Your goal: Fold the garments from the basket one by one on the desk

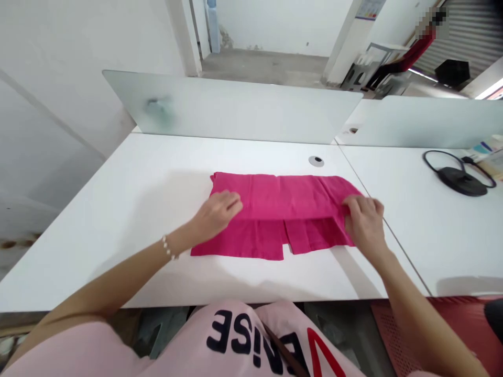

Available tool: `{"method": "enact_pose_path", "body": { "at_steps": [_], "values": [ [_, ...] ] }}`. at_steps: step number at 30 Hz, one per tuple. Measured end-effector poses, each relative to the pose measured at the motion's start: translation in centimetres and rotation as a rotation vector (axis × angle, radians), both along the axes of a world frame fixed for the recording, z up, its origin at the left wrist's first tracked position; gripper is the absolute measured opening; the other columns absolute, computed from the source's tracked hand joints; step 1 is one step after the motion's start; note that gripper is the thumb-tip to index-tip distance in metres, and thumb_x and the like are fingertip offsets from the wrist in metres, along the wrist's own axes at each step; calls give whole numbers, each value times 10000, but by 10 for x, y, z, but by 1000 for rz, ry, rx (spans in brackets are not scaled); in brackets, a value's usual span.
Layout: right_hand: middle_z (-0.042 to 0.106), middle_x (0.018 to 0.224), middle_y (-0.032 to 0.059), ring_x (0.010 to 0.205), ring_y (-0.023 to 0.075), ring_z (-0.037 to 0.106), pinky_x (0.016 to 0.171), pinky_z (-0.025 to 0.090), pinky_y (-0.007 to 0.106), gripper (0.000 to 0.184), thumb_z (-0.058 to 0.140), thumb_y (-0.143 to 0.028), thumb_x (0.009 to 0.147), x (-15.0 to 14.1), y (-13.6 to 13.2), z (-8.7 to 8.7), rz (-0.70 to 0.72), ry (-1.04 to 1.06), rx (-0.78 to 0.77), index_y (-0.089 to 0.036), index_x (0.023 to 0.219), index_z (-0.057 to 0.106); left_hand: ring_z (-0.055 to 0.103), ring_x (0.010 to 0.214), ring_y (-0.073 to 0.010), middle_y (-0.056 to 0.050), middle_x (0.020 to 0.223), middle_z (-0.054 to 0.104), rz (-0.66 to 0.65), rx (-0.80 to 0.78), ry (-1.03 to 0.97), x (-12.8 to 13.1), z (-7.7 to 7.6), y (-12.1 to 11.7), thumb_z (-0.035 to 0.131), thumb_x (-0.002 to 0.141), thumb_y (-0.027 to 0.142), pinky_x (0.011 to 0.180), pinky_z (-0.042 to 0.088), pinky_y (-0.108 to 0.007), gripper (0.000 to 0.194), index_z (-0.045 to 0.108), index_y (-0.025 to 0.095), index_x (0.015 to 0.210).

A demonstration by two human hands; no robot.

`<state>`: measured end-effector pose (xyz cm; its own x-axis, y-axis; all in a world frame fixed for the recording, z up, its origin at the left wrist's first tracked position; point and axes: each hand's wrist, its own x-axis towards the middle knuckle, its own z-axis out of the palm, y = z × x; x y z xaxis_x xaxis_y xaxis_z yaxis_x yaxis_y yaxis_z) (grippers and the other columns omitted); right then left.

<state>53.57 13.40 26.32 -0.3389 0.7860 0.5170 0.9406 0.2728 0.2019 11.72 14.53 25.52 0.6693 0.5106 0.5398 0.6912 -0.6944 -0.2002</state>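
A bright pink garment (275,196) lies across the white table in front of me, with its upper layer folded over part of the lower one. Two lower flaps with a gap between them show below the fold. My left hand (220,209) is closed on the fold's left end, fingers pinched together. At the right end, my right hand (365,220) pinches the cloth and holds that edge slightly raised off the layer beneath. The kind of garment cannot be made out in its folded state.
A frosted glass divider (243,110) runs along the back of the white table (98,209). Near it sits a round cable grommet (316,161). On the adjoining table to the right rests a black round base with a looped cable (461,180). A red chair (451,324) stands at lower right.
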Motion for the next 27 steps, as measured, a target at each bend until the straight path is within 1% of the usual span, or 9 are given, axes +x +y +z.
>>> {"method": "enact_pose_path", "body": {
  "at_steps": [3, 6, 10, 12, 15, 17, 19, 23, 27],
  "values": [
    [646, 1021, 103, 962, 282, 588, 880, 428, 432, 223, 472, -98, 814, 2, -64, -41, 0, 82, -142, -203, 998, 542, 610, 858, -183, -83, 1048, 630, -81, -147, 46, 1, -37, -56, 411, 869, -40, 746, 521, -320, 272, 580, 167, 913],
    [651, 1060, 121, 1022, 337, 606, 845, 471, 489, 216, 461, -158, 801, 3, -96, -60, -62, 230, -290, -254, 967, 562, 634, 939, -214, -101, 1139, 621, -53, -481, 32, -2, -51, -78, 445, 793, -51, 802, 550, -353, 338, 590, 182, 992],
    [638, 1165, 107, 1133, 329, 608, 949, 504, 516, 263, 494, -294, 821, 13, -94, -44, -88, 541, -395, -318, 1059, 605, 615, 1112, -262, -102, 1231, 608, -84, -980, -169, -9, -24, -67, 618, 859, 220, 909, 558, -392, 289, 589, 236, 1146],
    [628, 1180, 113, 1132, 316, 614, 974, 516, 497, 295, 525, -422, 863, 23, -81, -33, -145, 664, -329, -306, 1121, 612, 594, 1189, -254, -91, 1278, 614, -121, -1084, -273, -3, -3, -57, 571, 938, 388, 954, 547, -384, 286, 594, 267, 1197],
    [580, 1277, 163, 1149, 330, 612, 965, 524, 509, 550, 536, -614, 863, 34, -56, -32, -260, 730, -274, -238, 1261, 596, 441, 1412, -247, -83, 1477, 524, -188, -979, -300, 25, 13, -43, 418, 1016, 492, 1181, 382, -438, 441, 540, 269, 1377],
    [527, 1355, 209, 1201, 357, 586, 980, 513, 530, 723, 512, -695, 839, 36, -40, -41, -311, 710, -318, -185, 1350, 558, 232, 1537, -268, -65, 1623, 351, -243, -871, -214, 51, 8, -33, 370, 1027, 530, 1278, 138, -526, 554, 428, 264, 1510],
    [513, 1364, 239, 1263, 381, 543, 1032, 477, 552, 828, 466, -744, 827, 36, -29, -53, -336, 677, -377, -139, 1387, 535, 85, 1571, -296, -60, 1675, 222, -258, -823, -116, 73, -6, -24, 350, 1024, 564, 1265, -13, -594, 628, 334, 260, 1573],
    [546, 1325, 234, 1273, 368, 544, 1069, 458, 540, 878, 420, -780, 830, 41, -30, -70, -352, 682, -405, -121, 1399, 535, 53, 1574, -290, -55, 1679, 194, -242, -821, -18, 90, -37, -13, 274, 1035, 573, 1262, -27, -592, 646, 283, 253, 1596],
    [577, 1277, 233, 1091, 338, 643, 994, 508, 535, 906, 460, -823, 793, 51, -46, -75, -449, 751, -314, -130, 1367, 566, 62, 1575, -270, -31, 1679, 197, -236, -779, -41, 86, -48, -13, 256, 1036, 577, 1269, -30, -573, 640, 251, 279, 1603]
  ]
}}
